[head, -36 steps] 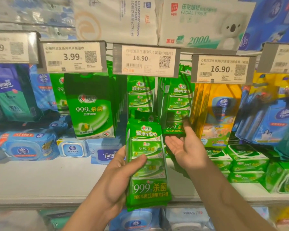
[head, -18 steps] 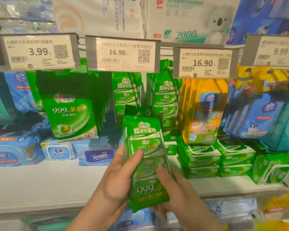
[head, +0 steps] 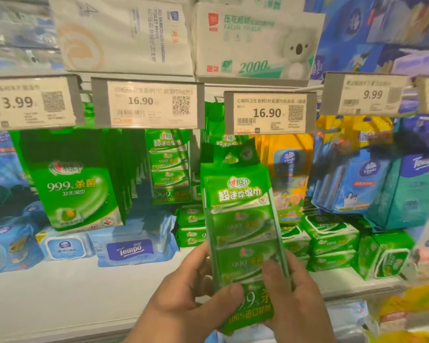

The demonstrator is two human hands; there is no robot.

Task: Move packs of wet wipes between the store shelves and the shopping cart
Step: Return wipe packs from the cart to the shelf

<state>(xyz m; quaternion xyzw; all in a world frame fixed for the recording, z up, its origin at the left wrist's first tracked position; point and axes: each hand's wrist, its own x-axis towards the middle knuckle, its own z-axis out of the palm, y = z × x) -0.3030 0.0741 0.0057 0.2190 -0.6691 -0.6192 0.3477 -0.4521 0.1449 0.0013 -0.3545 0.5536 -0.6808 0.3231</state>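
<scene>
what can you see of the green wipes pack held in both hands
The green wipes pack is a tall, glossy plastic multipack: a dark green hang tab on top, a printed header, smaller packs showing through clear windows, and "999" printed low down. It stands upright, tilted slightly, in front of the shelf, off the hanging hooks. The left hand grips its lower left edge with the thumb across the front; the right hand holds the lower right edge, thumb on the front.

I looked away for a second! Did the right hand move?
Yes. The right hand dropped from open beside the hanging green packs to gripping the tall green wet-wipes pack, lower right.
</scene>
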